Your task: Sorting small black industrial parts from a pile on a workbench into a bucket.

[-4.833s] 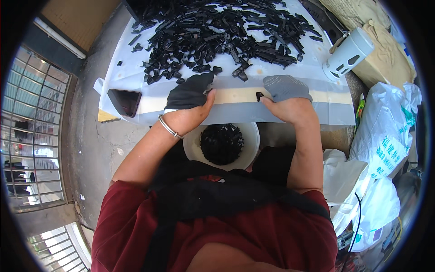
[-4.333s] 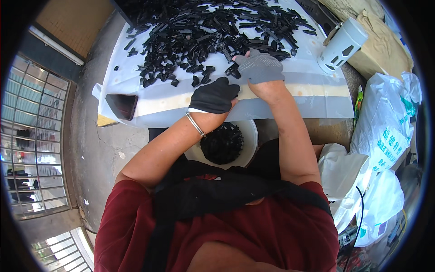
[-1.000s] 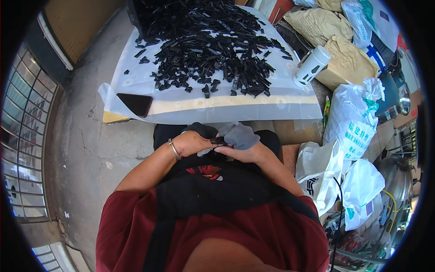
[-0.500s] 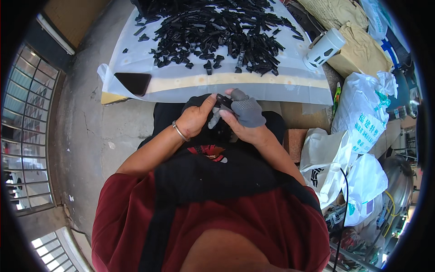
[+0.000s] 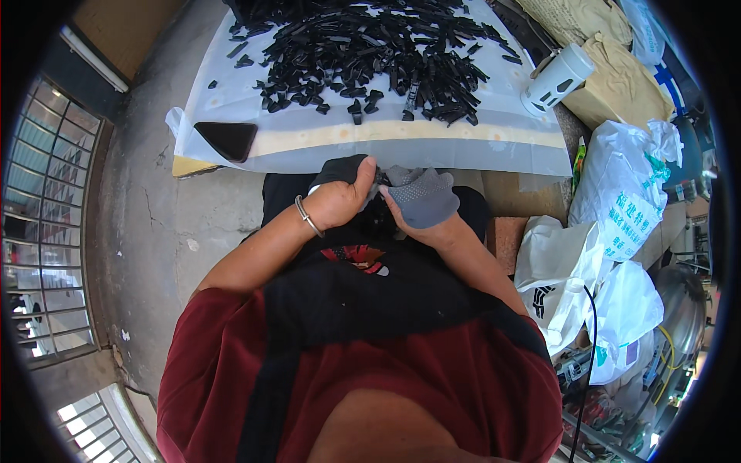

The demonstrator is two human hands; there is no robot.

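My left hand [image 5: 346, 193], with dark cloth over the fingers and a bracelet at the wrist, is closed in front of my lap. My right hand [image 5: 421, 202], in a grey dotted glove that leaves the thumb bare, meets it from the other side. Between the two thumbs shows a bit of a small black plastic piece [image 5: 380, 178]; the hands hide most of it. Just beyond them, on a sheet-covered table [image 5: 370, 158], lies a large heap of similar black plastic pieces [image 5: 370, 62].
A dark phone [image 5: 231, 141] lies at the table's near left. A white tumbler [image 5: 557, 81] stands on the right, close to a paper-wrapped bundle [image 5: 617, 85]. White sacks [image 5: 617, 185] and a brick [image 5: 505, 241] are on my right. A barred window [image 5: 50, 216] is at the left.
My hands have drawn closer around the black piece, which shows less now. The left thumb points up more, and the right glove's fingers have turned inward.
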